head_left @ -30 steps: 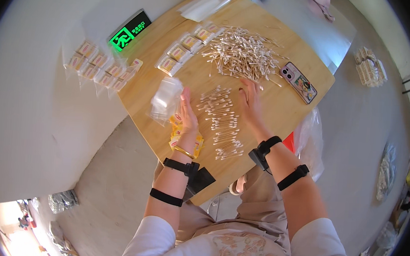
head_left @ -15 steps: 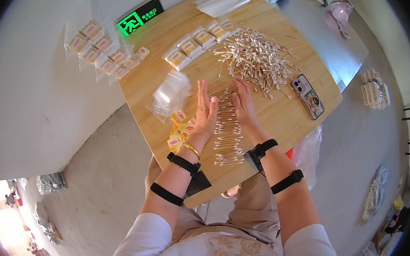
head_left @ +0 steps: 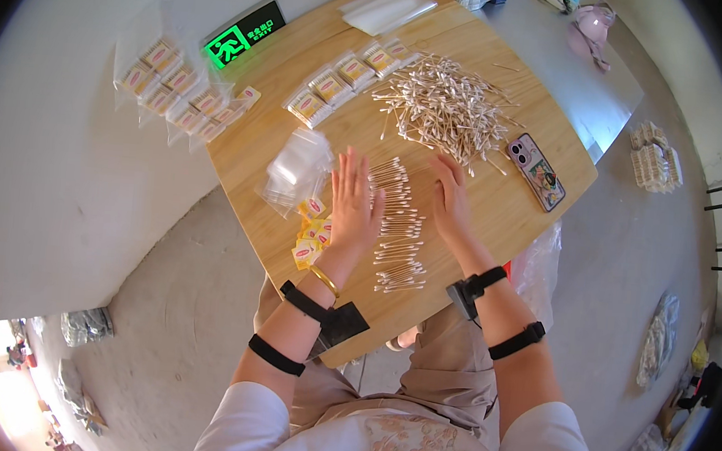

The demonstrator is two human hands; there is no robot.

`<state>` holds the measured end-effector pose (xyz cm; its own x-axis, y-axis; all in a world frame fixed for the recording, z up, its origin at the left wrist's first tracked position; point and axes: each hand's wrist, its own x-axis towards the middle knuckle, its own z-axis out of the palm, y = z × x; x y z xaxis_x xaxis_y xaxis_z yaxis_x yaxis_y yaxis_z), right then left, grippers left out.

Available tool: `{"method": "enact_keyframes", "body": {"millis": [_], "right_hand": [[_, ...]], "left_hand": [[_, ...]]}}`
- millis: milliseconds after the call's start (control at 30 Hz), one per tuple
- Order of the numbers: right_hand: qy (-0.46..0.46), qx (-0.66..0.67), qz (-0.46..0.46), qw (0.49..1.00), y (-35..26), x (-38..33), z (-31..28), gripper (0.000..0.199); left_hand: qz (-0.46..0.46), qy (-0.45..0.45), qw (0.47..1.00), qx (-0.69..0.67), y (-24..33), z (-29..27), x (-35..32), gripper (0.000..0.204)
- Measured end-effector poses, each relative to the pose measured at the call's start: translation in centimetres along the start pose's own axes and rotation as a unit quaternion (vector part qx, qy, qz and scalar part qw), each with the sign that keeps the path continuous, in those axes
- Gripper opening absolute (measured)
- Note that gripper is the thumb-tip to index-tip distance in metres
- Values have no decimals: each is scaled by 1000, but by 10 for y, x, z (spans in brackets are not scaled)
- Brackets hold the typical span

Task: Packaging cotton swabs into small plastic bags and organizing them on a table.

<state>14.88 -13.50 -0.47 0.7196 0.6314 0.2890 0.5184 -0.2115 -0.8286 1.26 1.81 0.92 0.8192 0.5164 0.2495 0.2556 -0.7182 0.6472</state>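
A column of cotton swabs [head_left: 401, 224] lies on the wooden table, the swabs side by side and roughly crosswise to me. Along its left side is my left hand [head_left: 352, 204], fingers stretched out, holding nothing; its thumb side is close to the swabs. My right hand [head_left: 452, 200] stands to the right of the column, a gap between it and the swabs, its fingers extended and nothing in them. Beyond the hands, a large loose heap of cotton swabs [head_left: 445, 105] is spread. Yellow and white cards [head_left: 312, 237] lie left of my left wrist.
Clear plastic bags [head_left: 298, 165] lie left of my left hand. Filled swab packs [head_left: 332, 87] stand in a row farther back. A phone [head_left: 536, 171] rests near the right edge. Bagged packs [head_left: 164, 83] are beside a green lit sign [head_left: 242, 34]. Clear sheets [head_left: 386, 11] lie at the back.
Both hands have moved apart, the left one leftward and the right one rightward, away from the swab column. More of the column's far end shows now.
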Motion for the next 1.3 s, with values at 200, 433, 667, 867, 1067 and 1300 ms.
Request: {"method": "enact_keyframes", "body": {"millis": [200, 433, 667, 867, 1067, 1300], "right_hand": [[-5, -244, -45, 969, -3, -21, -11, 47], [-8, -290, -46, 956, -4, -23, -14, 49], [5, -269, -37, 962, -5, -23, -11, 49], [5, -273, -27, 962, -3, -27, -14, 49], [5, -271, -26, 962, -3, -23, -13, 51], [-5, -268, -25, 963, -4, -23, -12, 51]], "left_hand": [[103, -103, 945, 293, 21, 17, -7, 86], [106, -123, 954, 252, 20, 31, 4, 95], [68, -149, 951, 262, 11, 35, 9, 93], [102, -76, 958, 255, 20, 34, 17, 96], [71, -152, 955, 243, 13, 36, 21, 89], [86, -131, 954, 255, 3, 28, 64, 86]]}}
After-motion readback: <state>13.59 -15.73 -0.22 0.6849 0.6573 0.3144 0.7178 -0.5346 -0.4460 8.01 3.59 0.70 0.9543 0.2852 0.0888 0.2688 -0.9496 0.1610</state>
